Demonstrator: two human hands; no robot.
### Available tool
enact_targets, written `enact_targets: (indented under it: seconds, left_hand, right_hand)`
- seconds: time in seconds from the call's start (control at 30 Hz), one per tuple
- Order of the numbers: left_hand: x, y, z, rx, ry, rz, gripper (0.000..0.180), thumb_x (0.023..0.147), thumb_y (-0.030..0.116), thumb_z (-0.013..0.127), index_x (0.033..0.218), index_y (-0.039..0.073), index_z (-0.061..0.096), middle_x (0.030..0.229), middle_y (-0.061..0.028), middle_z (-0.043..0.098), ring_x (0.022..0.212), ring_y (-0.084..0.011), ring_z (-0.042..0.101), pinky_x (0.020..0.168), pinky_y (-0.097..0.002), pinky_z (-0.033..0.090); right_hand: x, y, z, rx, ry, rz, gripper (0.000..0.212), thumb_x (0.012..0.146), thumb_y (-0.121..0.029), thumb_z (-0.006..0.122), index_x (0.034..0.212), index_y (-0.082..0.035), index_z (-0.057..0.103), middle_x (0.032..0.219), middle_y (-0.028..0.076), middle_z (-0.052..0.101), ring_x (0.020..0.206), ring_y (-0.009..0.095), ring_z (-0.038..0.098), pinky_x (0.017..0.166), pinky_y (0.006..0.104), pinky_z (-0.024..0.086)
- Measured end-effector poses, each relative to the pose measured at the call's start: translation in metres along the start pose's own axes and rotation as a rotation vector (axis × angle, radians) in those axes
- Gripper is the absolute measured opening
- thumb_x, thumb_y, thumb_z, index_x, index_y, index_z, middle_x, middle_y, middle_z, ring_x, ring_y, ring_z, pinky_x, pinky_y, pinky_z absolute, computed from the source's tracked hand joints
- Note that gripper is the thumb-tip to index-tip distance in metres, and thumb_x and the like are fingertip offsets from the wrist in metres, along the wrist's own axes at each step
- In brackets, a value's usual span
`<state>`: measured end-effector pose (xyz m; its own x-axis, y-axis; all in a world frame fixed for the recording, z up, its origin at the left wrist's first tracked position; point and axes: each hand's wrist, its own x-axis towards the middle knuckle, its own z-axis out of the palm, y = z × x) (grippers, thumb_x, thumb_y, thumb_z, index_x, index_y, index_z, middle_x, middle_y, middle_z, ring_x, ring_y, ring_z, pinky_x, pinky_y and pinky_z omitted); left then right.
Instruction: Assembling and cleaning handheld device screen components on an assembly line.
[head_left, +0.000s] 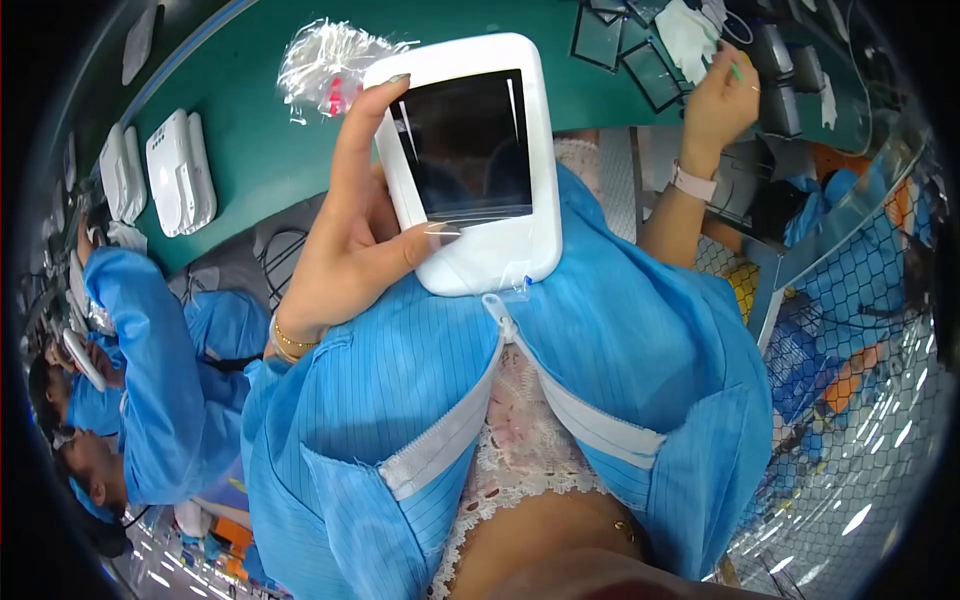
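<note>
My left hand [350, 215] grips the left side of a white handheld device [500, 255] with rounded corners. Its thumb lies across the front below the dark glossy screen [470, 150], which reflects light. Clear film seems to hang at the device's lower edge, beside a small blue mark. Farther off at the right, my right hand [725, 100] is closed, with a small green bit [736, 72] showing at its fingers; what it holds is too small to name. Beside those fingers lies a crumpled white cloth [688, 40].
Crumpled clear plastic [335, 65] with red marks lies on the green table [255, 150], behind the device. White devices [182, 175] are stacked at the left. Dark-framed panels [652, 75] lie at the back right. Co-workers in blue [165, 370] sit at the left; a mesh barrier [850, 300] stands right.
</note>
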<state>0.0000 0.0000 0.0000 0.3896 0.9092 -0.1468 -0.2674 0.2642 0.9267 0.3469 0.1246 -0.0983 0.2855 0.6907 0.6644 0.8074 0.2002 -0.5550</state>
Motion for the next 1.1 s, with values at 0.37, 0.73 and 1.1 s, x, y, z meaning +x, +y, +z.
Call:
enact_targets:
  seconds: [0.37,0.73,1.1]
  left_hand:
    - [0.004,0.007,0.005,0.044,0.017,0.093,0.081,0.078,-0.012,0.049,0.146,0.014,0.015,0.140,-0.0115,0.030,0.128,-0.0204,0.037,0.103,-0.0329,0.034]
    - [0.002,0.004,-0.006,0.235,0.041,0.242,0.065,0.084,-0.005,0.048,0.142,0.012,0.024,0.138,-0.0086,0.031,0.116,-0.0170,0.045,0.094,-0.0297,0.041]
    - [0.007,0.005,0.004,0.236,0.034,0.314,0.060,0.086,-0.005,0.049,0.140,0.012,0.029,0.138,-0.0082,0.032,0.118,-0.0155,0.044,0.094,-0.0283,0.041]
  right_hand:
    - [0.002,-0.106,-0.027,0.951,-0.801,0.082,0.073,0.076,-0.004,0.059,0.142,-0.003,0.027,0.134,0.019,0.043,0.118,0.028,0.048,0.099,0.0413,0.038]
    - [-0.028,-0.182,-0.038,1.152,-1.062,0.218,0.094,0.071,-0.001,0.054,0.147,-0.008,0.000,0.135,0.023,0.042,0.124,0.030,0.048,0.102,0.0390,0.041]
    - [-0.023,-0.195,-0.023,1.185,-0.815,0.360,0.059,0.090,-0.004,0.055,0.139,-0.001,0.022,0.112,0.018,0.060,0.101,0.016,0.060,0.085,0.0267,0.049]
